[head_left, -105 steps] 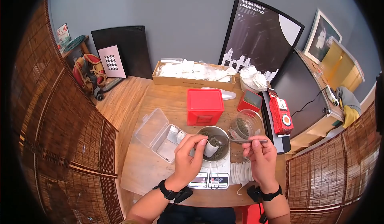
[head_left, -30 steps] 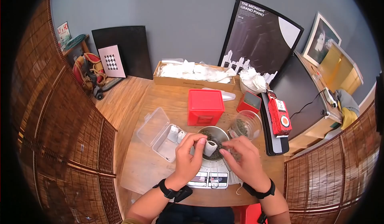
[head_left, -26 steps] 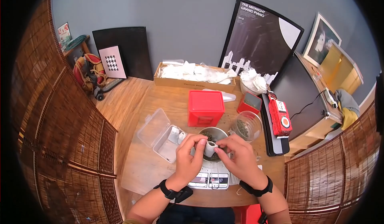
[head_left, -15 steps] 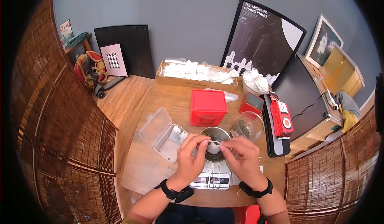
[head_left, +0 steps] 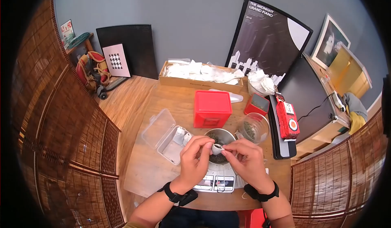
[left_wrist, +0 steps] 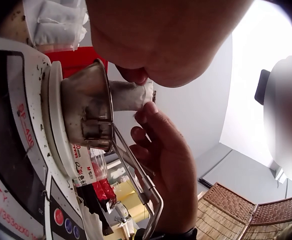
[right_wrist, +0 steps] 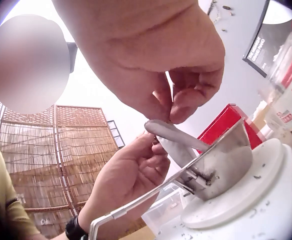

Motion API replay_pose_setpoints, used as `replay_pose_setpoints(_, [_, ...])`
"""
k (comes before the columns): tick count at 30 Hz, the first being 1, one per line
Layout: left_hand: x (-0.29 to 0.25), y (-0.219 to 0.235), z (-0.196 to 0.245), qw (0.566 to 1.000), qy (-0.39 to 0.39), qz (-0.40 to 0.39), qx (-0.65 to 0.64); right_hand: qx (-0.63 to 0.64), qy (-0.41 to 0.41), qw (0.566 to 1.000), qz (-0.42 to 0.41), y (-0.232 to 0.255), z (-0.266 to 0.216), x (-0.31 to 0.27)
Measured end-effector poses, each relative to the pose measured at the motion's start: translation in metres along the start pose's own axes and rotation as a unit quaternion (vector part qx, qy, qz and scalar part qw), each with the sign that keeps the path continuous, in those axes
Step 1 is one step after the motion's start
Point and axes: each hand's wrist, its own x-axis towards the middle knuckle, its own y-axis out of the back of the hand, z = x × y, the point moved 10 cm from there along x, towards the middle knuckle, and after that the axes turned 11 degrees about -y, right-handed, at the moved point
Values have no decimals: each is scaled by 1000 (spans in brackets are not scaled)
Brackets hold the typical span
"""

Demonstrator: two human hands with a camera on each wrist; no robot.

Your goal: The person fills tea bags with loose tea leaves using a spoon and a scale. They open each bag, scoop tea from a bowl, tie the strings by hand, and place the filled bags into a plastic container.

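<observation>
Both hands hold a small white tea bag [head_left: 217,150] upright by its upper edge, its mouth rounded with dark tea leaves inside. My left hand [head_left: 193,161] pinches the left side of the mouth between thumb and forefinger; my right hand [head_left: 247,159] pinches the right side. Below is a metal pan [left_wrist: 83,105] with loose tea leaves and a wire handle, standing on a white kitchen scale [head_left: 207,181]. A spoon handle [right_wrist: 178,135] sticks out over the pan's rim in the right wrist view; its bowl is hidden.
Left of the pan, an open plastic box [head_left: 167,150] contains a few filled tea bags. Behind it stands a red tin [head_left: 211,110]. Rightward are a clear tub [head_left: 260,126] of leaves, a small red container [head_left: 256,104] and a red packet [head_left: 287,120]. A cardboard box [head_left: 195,82] of white bags lies behind.
Earlier my right hand held the spoon; it let go of it, moved left to the tea bag and took hold of the mouth's right edge. My left hand kept its grip.
</observation>
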Motion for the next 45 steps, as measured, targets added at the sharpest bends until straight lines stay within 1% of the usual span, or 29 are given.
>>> replay_pose_setpoints(2, [-1, -1, -3, 1000, 11, 1, -17, 20, 16, 999, -18, -2, -3, 1])
replay_pose_setpoints(4, [-2, -3, -4, 1000, 2, -2, -26, 27, 11, 999, -28, -4, -3, 1])
replay_pose_setpoints(8, [-4, -3, -6, 999, 10, -9, -29, 50, 11, 998, -40, -8, -3, 3])
replay_pose_setpoints(10, [-7, -2, -11, 997, 25, 5, -74, 48, 7, 997, -52, -10, -7, 3])
replay_pose_setpoints(11, [-7, -2, -11, 997, 26, 6, -74, 46, 3, 997, -64, -12, -8, 3])
replay_pose_setpoints(19, [-8, -2, -1, 1000, -17, -7, -18, 23, 20, 998, -57, -16, -10, 1])
replay_pose_setpoints(23, [-8, 0, 0, 1000, -23, 3, -20, -9, 37, 998, -42, -14, -18, 1])
replay_pose_setpoints(25, [-7, -3, 2, 999, -37, -19, -11, -16, 44, 998, -39, -14, -21, 2])
replay_pose_setpoints(26, [-8, -1, 2, 999, -37, -18, -10, -22, 49, 998, -36, -15, -22, 2])
replay_pose_setpoints(28, [-8, -3, 7, 996, -73, -43, 35, -29, 53, 998, -32, -15, -22, 2])
replay_pose_setpoints(29, [-9, -1, 7, 996, -73, -40, 41, -35, 56, 997, -26, -15, -22, 3])
replay_pose_setpoints(31, [-8, -4, 17, 992, -114, -41, 24, -42, 65, 997, -29, -15, -28, 4])
replay_pose_setpoints(33, [-6, -4, 23, 991, -122, -40, 24, -51, 73, 995, -33, -13, -30, 6])
replay_pose_setpoints(35, [-5, -5, 31, 985, -164, -36, 31, -55, 60, 996, -33, -11, -27, 10])
replay_pose_setpoints(37, [-4, -4, 32, 986, -161, -24, 31, -53, 52, 997, -34, -8, -30, 17])
replay_pose_setpoints(39, [-2, -6, 38, 982, -185, -33, 25, -48, 55, 996, -47, -6, -30, 26])
replay_pose_setpoints(40, [-2, -2, 35, 987, -161, -24, 15, -53, 57, 996, -48, -10, -32, 28])
replay_pose_setpoints(41, [-1, -2, 35, 987, -161, -19, 19, -52, 61, 995, -53, -10, -34, 32])
replay_pose_setpoints(43, [-2, -5, 45, 977, -213, -12, 24, -52, 9, 999, -15, 2, -28, 46])
replay_pose_setpoints(45, [-2, -3, 47, 978, -206, -15, 16, -40, 10, 999, -12, -1, -32, 57])
